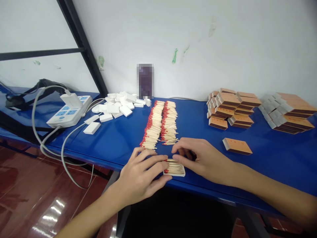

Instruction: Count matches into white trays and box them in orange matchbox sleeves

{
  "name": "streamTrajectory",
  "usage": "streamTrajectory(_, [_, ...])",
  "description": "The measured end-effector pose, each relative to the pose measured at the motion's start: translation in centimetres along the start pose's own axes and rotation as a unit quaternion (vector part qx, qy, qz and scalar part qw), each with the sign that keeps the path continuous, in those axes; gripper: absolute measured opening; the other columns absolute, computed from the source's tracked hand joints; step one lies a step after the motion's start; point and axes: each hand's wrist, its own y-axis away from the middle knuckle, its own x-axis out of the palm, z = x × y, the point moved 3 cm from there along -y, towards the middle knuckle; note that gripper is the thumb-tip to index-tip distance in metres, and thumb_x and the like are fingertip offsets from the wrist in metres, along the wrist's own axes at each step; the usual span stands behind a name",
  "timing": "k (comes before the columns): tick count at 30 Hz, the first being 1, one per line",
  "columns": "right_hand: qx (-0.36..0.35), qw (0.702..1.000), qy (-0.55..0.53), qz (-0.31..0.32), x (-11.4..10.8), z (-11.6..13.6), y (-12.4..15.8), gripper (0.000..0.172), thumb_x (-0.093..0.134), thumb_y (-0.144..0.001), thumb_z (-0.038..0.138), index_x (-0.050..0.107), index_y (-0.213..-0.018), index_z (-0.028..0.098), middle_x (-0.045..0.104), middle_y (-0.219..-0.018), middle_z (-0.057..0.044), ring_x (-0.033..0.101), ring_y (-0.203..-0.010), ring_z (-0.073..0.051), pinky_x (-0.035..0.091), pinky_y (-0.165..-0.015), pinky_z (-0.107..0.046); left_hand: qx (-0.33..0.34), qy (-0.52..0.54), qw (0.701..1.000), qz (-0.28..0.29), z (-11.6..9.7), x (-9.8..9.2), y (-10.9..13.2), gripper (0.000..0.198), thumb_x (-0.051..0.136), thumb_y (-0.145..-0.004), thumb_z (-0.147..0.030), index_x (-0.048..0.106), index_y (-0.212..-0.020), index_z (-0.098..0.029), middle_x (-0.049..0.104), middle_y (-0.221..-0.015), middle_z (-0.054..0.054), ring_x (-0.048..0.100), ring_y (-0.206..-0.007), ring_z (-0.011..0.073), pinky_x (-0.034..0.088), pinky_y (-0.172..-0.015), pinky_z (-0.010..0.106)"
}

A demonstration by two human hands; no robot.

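Note:
A small white matchbox tray [183,174] filled with red-tipped matches [174,167] lies at the front edge of the blue table. My left hand [145,173] grips its left end, fingertips on the match heads and thumb along the near side. Over the tray's far right side is my right hand [201,158], fingers curled, with a gap between thumb and index finger and nothing visible in it. Just beyond, two long rows of loose matches [155,124] run towards the wall. A closed orange matchbox [237,146] lies to the right of my right hand.
White box pieces [117,105] are heaped at the back left. Stacked orange matchboxes [229,105] and a second stack of matchboxes [292,110] stand at the back right. A power strip [69,112] with loose cables sits left. A blurred dark rectangle [145,81] leans against the wall.

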Motion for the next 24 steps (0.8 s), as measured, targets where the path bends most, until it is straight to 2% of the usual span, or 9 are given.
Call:
streamTrajectory(3, [-0.02,0.995,0.081,-0.052,0.1,-1.2,-0.2,0.012,0.054,-0.093,0.021,0.065,-0.093,0.018,0.059,-0.074,-0.001,0.053,-0.066,-0.013,0.039,-0.059,-0.025,-0.004,0.005,1.0,0.002,0.0,0.1,0.0,0.011,0.064,-0.095,-0.03,0.065,-0.099,-0.02,0.074,-0.109,0.003,0.062,-0.096,0.0222,0.042,-0.086,0.038])
streamTrajectory(5, [-0.02,0.992,0.111,-0.063,0.3,-1.9,-0.4,0.014,0.053,-0.094,0.02,0.067,-0.094,0.018,0.058,-0.075,-0.002,0.053,-0.066,-0.014,0.039,-0.059,-0.026,-0.006,0.009,1.0,0.005,0.1,0.1,0.0,0.011,0.065,-0.094,-0.029,0.064,-0.1,-0.02,0.074,-0.111,0.003,0.061,-0.096,0.0224,0.042,-0.086,0.038])
streamTrajectory(13, [-0.019,0.993,0.103,-0.052,0.4,-1.9,-0.6,0.015,0.054,-0.093,0.02,0.064,-0.082,0.019,0.056,-0.069,0.0,0.051,-0.062,-0.013,0.037,-0.057,-0.025,0.006,0.017,1.0,0.009,0.1,0.0,0.2,0.013,0.066,-0.094,-0.029,0.065,-0.103,-0.02,0.073,-0.111,0.004,0.063,-0.096,0.0205,0.044,-0.086,0.035])
streamTrajectory(17, [-0.013,0.994,0.093,-0.052,0.3,-2.0,-0.7,0.012,0.055,-0.093,0.021,0.064,-0.085,0.019,0.056,-0.069,0.0,0.049,-0.062,-0.013,0.037,-0.057,-0.025,0.007,0.02,1.0,0.007,0.1,0.1,0.2,0.013,0.066,-0.094,-0.029,0.064,-0.103,-0.02,0.073,-0.112,0.004,0.062,-0.096,0.0204,0.044,-0.086,0.036])
streamTrajectory(24, [0.01,0.997,0.07,-0.01,0.1,-2.3,-1.1,0.015,0.055,-0.094,0.024,0.059,-0.08,0.019,0.054,-0.071,0.001,0.048,-0.064,-0.013,0.036,-0.059,-0.025,0.005,0.022,1.0,0.011,0.1,0.0,0.2,0.012,0.065,-0.095,-0.029,0.064,-0.102,-0.02,0.073,-0.112,0.003,0.061,-0.096,0.0208,0.043,-0.085,0.036])
